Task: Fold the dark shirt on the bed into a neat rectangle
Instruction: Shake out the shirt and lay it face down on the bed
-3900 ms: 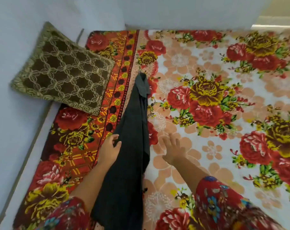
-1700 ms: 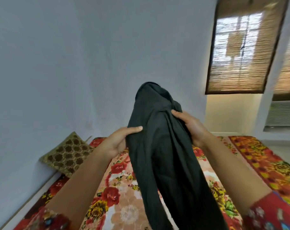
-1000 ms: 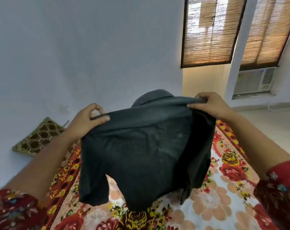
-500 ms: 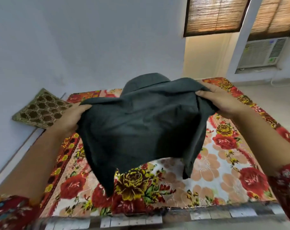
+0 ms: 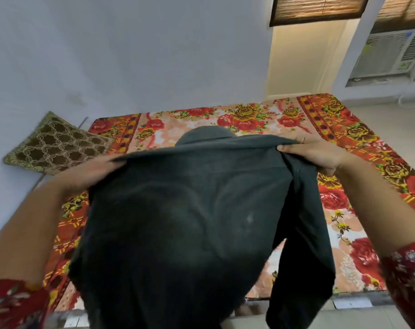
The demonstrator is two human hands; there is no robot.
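No text, brand, number or sign can be read. A small green-and-white sticker (image 5: pixel 403 65) and a pale yellowish label (image 5: pixel 368 47) are seen on the front of the air conditioner (image 5: pixel 389 55) at the upper right of the frame, but their print is too small and blurred to be made out.

That shirt (image 5: pixel 178 222) blocks the middle and near edge of the bed (image 5: pixel 332 200), and its hem runs off the bottom. The left hand (image 5: pixel 92 172) is a blur, can't make out the fingers. The window blind (image 5: pixel 318 8) and AC unit (image 5: pixel 391 53) are cropped.
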